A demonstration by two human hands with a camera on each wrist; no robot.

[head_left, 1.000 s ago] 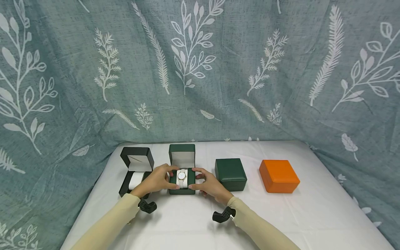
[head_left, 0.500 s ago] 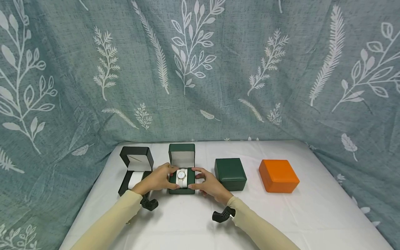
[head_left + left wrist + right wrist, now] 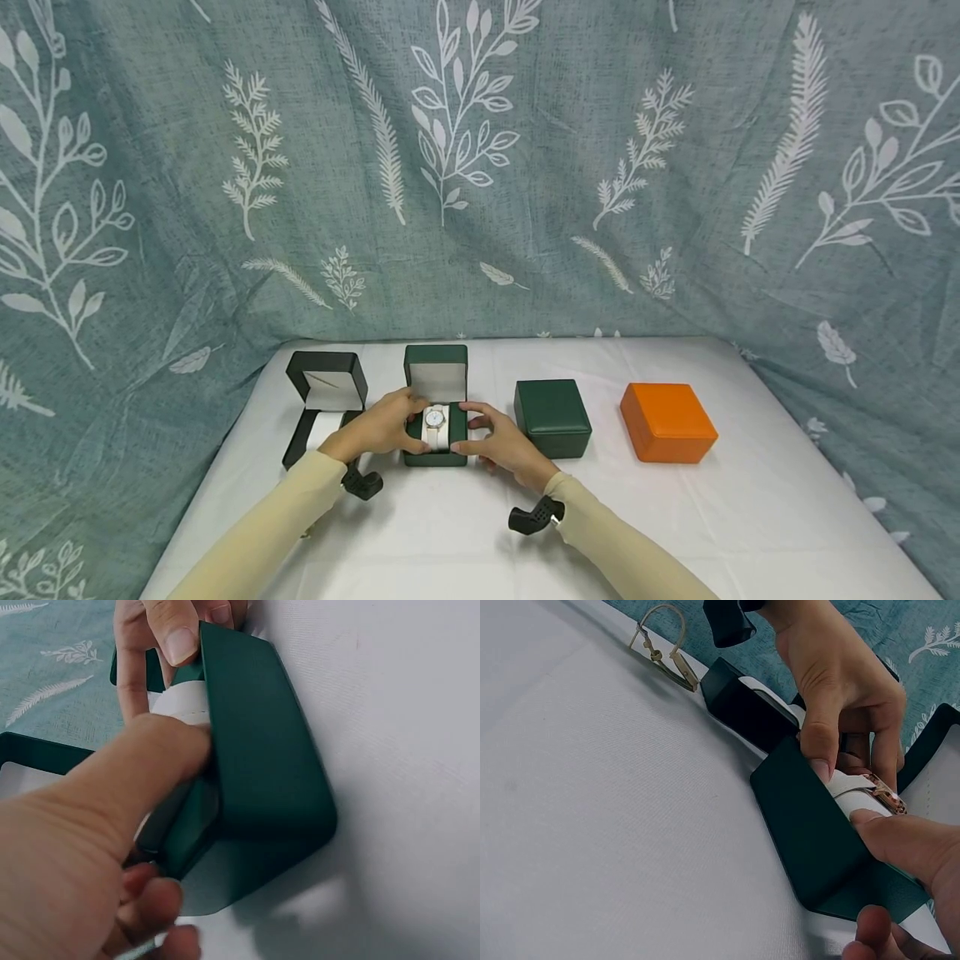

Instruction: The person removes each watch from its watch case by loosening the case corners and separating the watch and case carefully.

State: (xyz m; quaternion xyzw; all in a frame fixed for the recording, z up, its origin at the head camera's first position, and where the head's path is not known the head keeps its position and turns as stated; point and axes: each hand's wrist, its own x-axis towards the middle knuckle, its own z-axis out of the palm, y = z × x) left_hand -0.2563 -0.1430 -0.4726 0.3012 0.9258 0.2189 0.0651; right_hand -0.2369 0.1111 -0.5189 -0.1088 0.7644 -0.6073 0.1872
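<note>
A white-strapped watch (image 3: 434,419) with a gold-toned case sits round a white cushion (image 3: 859,804) inside an open green watch box (image 3: 436,460), whose lid stands upright behind. My left hand (image 3: 382,427) is at the cushion's left side, thumb in front and forefinger at the back. From the right, my right hand (image 3: 504,440) does likewise, its thumb tip touching the cushion in the right wrist view. Both hands pinch the cushion with the watch on it. The left thumb tip is partly hidden behind the box's front wall in the left wrist view.
Left of the hands an open black watch box (image 3: 325,367) holds a white cushion. To the right stand a closed green box (image 3: 553,417) and a closed orange box (image 3: 669,423). A gold-toned watch (image 3: 676,669) rests on the white tablecloth near my left forearm, mostly hidden from above.
My left wrist and forearm have shifted slightly to the right, while the fingers keep their place at the cushion. The right hand and the boxes look unchanged.
</note>
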